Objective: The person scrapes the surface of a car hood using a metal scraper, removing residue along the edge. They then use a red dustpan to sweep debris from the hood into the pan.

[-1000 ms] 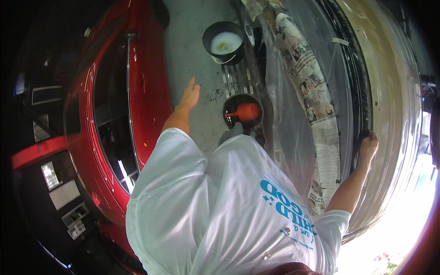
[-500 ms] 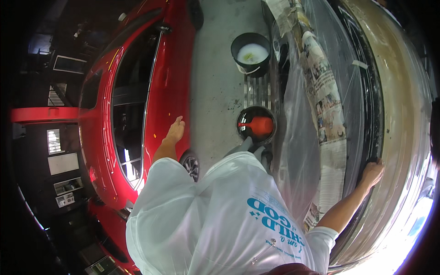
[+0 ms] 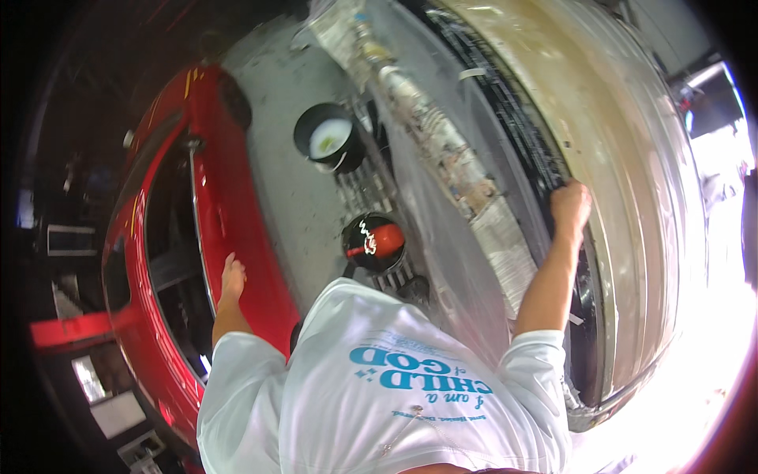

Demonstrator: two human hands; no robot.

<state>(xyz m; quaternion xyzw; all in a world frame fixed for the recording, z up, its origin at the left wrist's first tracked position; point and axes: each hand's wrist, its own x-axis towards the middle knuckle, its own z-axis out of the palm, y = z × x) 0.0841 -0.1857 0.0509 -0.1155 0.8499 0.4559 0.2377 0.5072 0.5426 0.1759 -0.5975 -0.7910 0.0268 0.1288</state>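
At the left, my left hand (image 3: 234,276) hangs in front of the red car's side with its fingers stretched out and nothing in them. My right hand (image 3: 572,207) is curled closed against the roof edge of a beige vehicle (image 3: 624,197), by the black strip (image 3: 517,118) along that edge. What its fingers hold, if anything, is hidden. Between the vehicles stands a black bucket (image 3: 306,126) of foamy water. Nearer to me is a second dark bucket (image 3: 353,261) with a red-orange dipper (image 3: 387,240) in it.
The red car (image 3: 237,229) stands close on my left. Clear plastic sheeting (image 3: 422,229) and newspaper strips (image 3: 442,154) cover the beige vehicle's side. A ribbed step (image 3: 365,189) lies beside the buckets on the grey floor (image 3: 276,75). Bright light comes in at the right.
The whole view has turned, so the cars and buckets sit further left. My right hand has moved forward along the roof edge, still closed. My left hand stays empty beside the red car.
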